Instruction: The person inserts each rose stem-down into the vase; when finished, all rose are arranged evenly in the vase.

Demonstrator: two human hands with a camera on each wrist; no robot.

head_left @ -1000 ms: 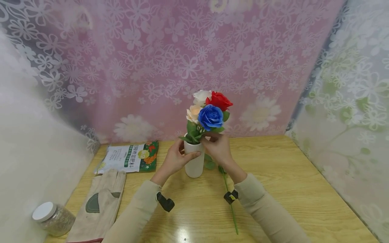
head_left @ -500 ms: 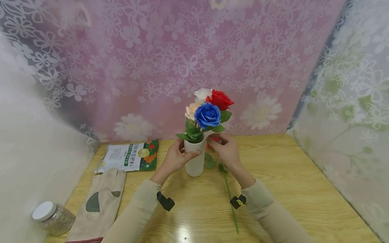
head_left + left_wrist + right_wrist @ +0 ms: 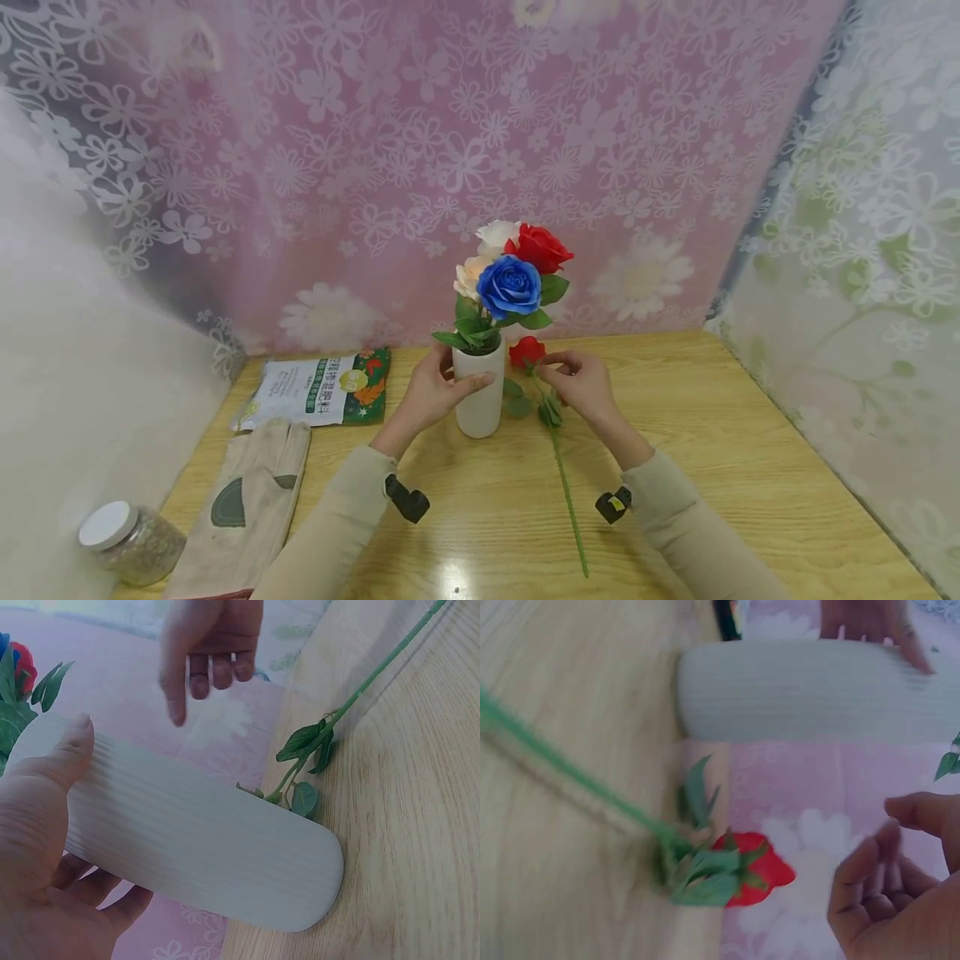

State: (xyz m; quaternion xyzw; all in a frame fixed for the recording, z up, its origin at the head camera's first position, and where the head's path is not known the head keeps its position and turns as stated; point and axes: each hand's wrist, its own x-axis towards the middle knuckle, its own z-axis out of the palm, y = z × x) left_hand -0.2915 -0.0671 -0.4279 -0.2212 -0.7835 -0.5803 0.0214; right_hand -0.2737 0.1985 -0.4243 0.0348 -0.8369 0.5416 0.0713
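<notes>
My left hand (image 3: 424,398) grips a white ribbed vase (image 3: 480,404), thumb across its front near the rim and fingers behind. Standing in the vase are a blue rose (image 3: 510,287), a red rose (image 3: 540,248), a white rose (image 3: 498,236) and a cream rose (image 3: 470,277), with green leaves at the mouth. A single red rose (image 3: 759,870) lies on the table to the vase's right, its long stem pointing toward me. Above that loose rose, my right hand (image 3: 583,387) hovers with fingers loosely bent and nothing in them; the right wrist view shows a gap between hand and bloom.
At the left lie a printed fertilizer bag (image 3: 322,389) and a beige work glove (image 3: 251,500) with grey patches. A lidded jar of grains (image 3: 135,542) is by the table's left edge. Floral cloth (image 3: 420,150) hangs behind the wooden table (image 3: 675,450).
My right hand has drawn away from the vase mouth toward the right, uncovering the loose red rose. My left hand keeps its grip, and the blue rose has shifted slightly left.
</notes>
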